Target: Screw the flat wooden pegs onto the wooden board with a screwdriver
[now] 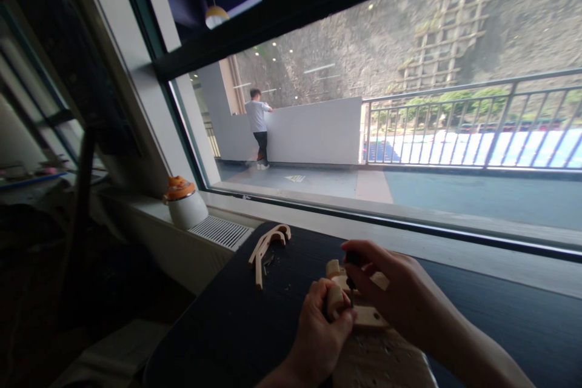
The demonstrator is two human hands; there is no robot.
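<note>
My right hand (386, 276) is wrapped round the black handle of a screwdriver (351, 262). The tool stands nearly upright, and its thin shaft points down at pale wooden parts. Closed round a rounded wooden piece (335, 299) is my left hand (321, 324), its thumb close to the shaft. Where the tip meets the wood is hidden by my fingers. Beside it lies a flat wooden strip (367, 316) with a dark hole. These parts sit over a worn, pale block (382, 357). Farther left, curved wooden pieces (259, 264) lie beside small dark screws or bits (269, 262).
The dark table (218, 315) has a rounded corner at left and adjoins the window sill (309, 227). A white container with an orange top (186, 209) stands by a vent grille (221, 231). Beyond the glass, a person (257, 121) leans on a white wall near a railing (454, 127).
</note>
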